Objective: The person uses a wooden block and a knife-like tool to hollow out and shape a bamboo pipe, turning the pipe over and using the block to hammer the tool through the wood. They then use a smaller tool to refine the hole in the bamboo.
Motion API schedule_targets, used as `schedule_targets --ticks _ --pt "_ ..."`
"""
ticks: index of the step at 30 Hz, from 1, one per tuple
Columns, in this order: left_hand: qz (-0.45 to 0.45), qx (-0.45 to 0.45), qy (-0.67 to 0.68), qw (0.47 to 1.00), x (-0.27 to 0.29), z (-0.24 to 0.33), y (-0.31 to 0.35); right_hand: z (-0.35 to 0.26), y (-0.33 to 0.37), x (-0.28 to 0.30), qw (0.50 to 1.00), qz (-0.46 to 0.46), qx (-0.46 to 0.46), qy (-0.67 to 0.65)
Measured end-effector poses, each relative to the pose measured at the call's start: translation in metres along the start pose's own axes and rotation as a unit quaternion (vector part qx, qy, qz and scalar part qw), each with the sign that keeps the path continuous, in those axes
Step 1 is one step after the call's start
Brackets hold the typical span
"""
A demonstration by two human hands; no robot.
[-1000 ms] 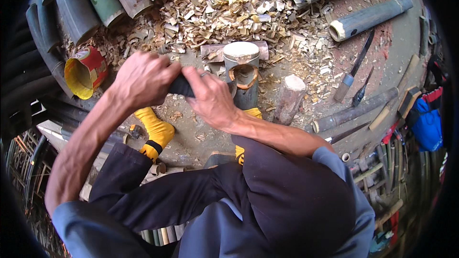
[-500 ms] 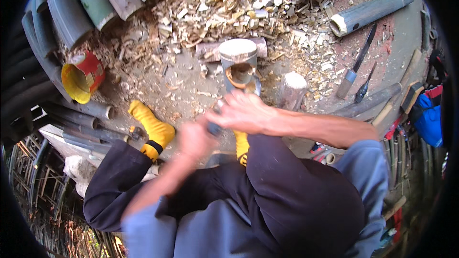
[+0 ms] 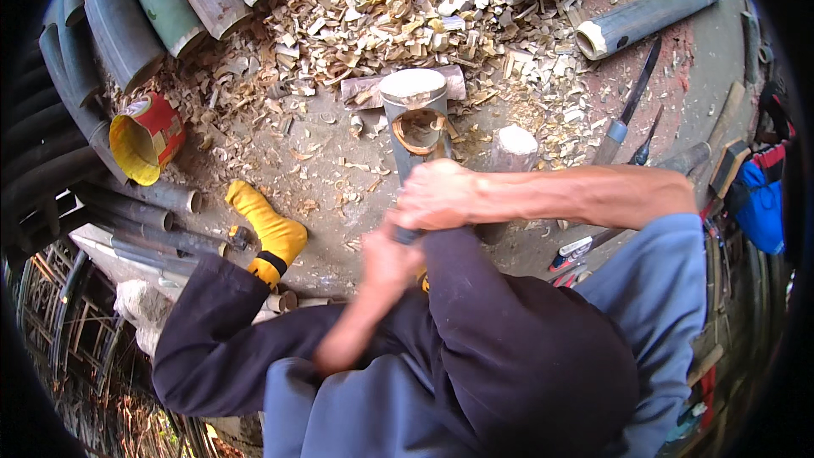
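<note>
2 hands (image 3: 437,195) around a dark handle (image 3: 406,235) near a notched bamboo tube (image 3: 413,162)

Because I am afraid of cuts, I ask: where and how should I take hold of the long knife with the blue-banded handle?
Take the knife by its handle, probably from the near side and above: it lies with the handle nearer and the blade pointing away. Closing across the handle's width seems best, clear of the smaller tool to its right.
</note>
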State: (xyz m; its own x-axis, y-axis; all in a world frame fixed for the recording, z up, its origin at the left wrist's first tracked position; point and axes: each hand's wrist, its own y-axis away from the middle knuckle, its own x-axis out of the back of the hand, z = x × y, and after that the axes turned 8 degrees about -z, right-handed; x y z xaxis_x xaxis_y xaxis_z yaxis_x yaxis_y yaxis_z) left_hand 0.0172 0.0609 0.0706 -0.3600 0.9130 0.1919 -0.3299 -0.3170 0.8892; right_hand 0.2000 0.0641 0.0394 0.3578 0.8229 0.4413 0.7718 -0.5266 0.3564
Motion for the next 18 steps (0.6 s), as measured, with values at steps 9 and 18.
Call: schedule_targets --ticks 9,18 --pt "0.025 -0.076 -0.100 0.992 0.068 -0.006 -0.032 0.003 -0.047 0.034 0.999 0.001 -0.041 0.009" --pt "-0.063 -0.260 -0.550 0.791 0.172 0.116 -0.069 -0.003 -0.044 0.034 0.867 0.455 -0.187 -0.083"
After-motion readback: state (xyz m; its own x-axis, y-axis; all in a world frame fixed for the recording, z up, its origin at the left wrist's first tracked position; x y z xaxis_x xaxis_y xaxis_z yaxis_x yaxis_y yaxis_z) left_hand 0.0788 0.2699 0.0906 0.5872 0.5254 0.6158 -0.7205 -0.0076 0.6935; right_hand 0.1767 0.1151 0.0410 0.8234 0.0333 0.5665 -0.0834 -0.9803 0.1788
